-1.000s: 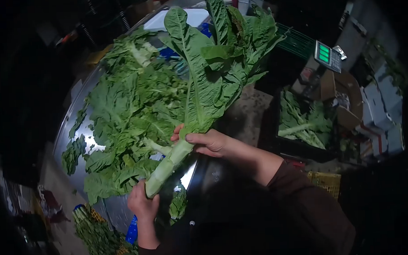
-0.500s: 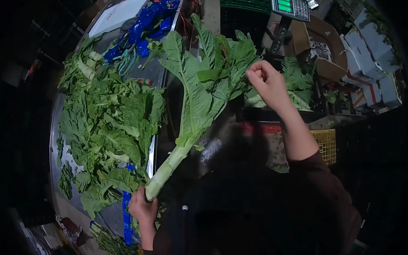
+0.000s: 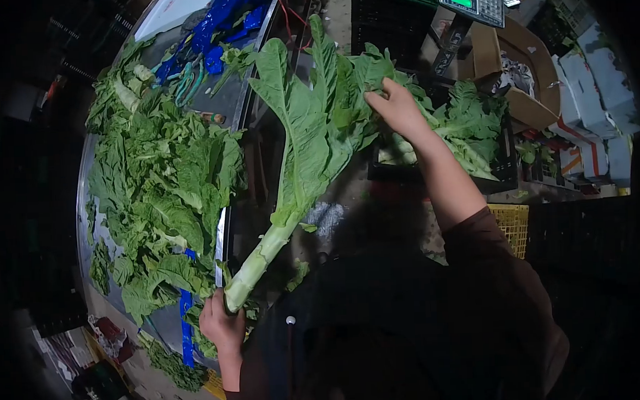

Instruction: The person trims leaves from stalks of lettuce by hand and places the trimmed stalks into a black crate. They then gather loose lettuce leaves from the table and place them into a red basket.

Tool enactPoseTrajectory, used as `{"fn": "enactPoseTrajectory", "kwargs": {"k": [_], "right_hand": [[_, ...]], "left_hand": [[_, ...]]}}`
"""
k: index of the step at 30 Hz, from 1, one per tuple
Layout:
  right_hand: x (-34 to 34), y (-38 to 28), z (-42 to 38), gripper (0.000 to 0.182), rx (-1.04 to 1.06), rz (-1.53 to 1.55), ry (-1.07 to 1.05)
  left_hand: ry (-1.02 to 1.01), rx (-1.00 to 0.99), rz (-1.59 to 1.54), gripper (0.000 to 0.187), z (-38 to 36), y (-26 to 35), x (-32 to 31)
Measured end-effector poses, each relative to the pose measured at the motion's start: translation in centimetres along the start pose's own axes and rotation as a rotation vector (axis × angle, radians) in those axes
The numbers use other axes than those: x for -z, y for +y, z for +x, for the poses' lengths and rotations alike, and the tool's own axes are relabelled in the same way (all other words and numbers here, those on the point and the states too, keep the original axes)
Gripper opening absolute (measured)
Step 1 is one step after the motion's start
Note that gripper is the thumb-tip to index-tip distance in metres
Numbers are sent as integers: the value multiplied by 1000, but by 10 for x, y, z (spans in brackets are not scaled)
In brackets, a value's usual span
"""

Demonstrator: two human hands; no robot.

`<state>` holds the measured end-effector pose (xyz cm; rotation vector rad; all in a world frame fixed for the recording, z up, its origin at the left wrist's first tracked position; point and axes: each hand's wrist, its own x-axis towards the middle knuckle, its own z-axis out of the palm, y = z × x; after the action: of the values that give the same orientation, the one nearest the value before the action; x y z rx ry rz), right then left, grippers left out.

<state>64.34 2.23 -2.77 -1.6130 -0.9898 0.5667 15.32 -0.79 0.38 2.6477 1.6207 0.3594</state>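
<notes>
A long celtuce (image 3: 301, 158) slants up and to the right in front of me, its thick pale stem low and its broad green leaves high. My left hand (image 3: 223, 323) is closed around the butt of the stem, whose end is partly hidden in the palm. Up at the leafy top, my right hand (image 3: 399, 111) pinches the edge of a leaf between thumb and fingers. On the metal table (image 3: 226, 97) to the left lies a big heap of stripped leaves (image 3: 161, 198).
Blue plastic (image 3: 219, 34) and a wooden-handled tool (image 3: 213, 118) lie on the table. A black crate (image 3: 501, 183) with more celtuce stands right, below a lit scale (image 3: 472, 3). Behind are a cardboard box (image 3: 542, 111), white boxes (image 3: 598, 84) and a yellow crate (image 3: 511, 228).
My right hand has shifted left and slightly up along the leafy top, now pinching a leaf there. My left hand keeps its hold on the stem. The view has turned slightly.
</notes>
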Motion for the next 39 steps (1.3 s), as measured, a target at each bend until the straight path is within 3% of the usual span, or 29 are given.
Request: {"fn": "enactPoseTrajectory", "kwargs": {"k": [2, 4, 5, 7, 10, 17, 20, 23, 25, 26, 28, 29, 32, 35, 37, 38, 39], "right_hand": [[2, -3, -15, 31, -60, 115, 36], [8, -6, -24, 25, -379, 330, 67], [13, -4, -29, 25, -383, 323, 76], [19, 3, -39, 21, -369, 683, -107], [7, -9, -56, 18, -324, 828, 59], [15, -19, -79, 24, -189, 898, 97], [23, -12, -88, 29, -117, 990, -11], [17, -36, -99, 28, -134, 802, 165], [15, -45, -102, 25, -74, 400, 249], [14, -51, -103, 25, -75, 400, 245], [10, -63, -107, 21, 79, -133, 268], [6, -66, -109, 21, 80, -131, 265], [-18, -82, -120, 22, 164, -46, 180], [-33, -92, -126, 30, 634, -295, 1], [-48, -108, -145, 36, 629, -305, -263], [-60, -100, -151, 39, 767, -343, -313], [-58, -97, -153, 39, 767, -345, -310]], "left_hand": [[-13, 21, 11, 53, 1, -6, 0], [-16, 17, 5, 53, 6, -14, 1], [-16, 26, 1, 53, 7, -17, 0], [6, 10, -6, 53, 14, -19, 0], [31, -29, -1, 53, 26, -29, -3], [-1, -97, -42, 54, 46, -39, -11], [-5, -106, -98, 54, 54, -35, -13], [8, -133, -86, 53, 62, -33, -15], [6, -133, -82, 52, 69, -29, -17], [6, -135, -80, 52, 72, -27, -18], [4, -140, -85, 52, 77, -22, -22], [5, -149, -91, 53, 80, -19, -25], [-64, -85, -115, 52, 86, -8, -32], [-181, -1, -168, 50, 94, 2, -46], [-204, 6, -210, 50, 97, 9, -56], [-226, 11, -249, 50, 99, 12, -58], [-226, 7, -250, 50, 101, 15, -59]]}}
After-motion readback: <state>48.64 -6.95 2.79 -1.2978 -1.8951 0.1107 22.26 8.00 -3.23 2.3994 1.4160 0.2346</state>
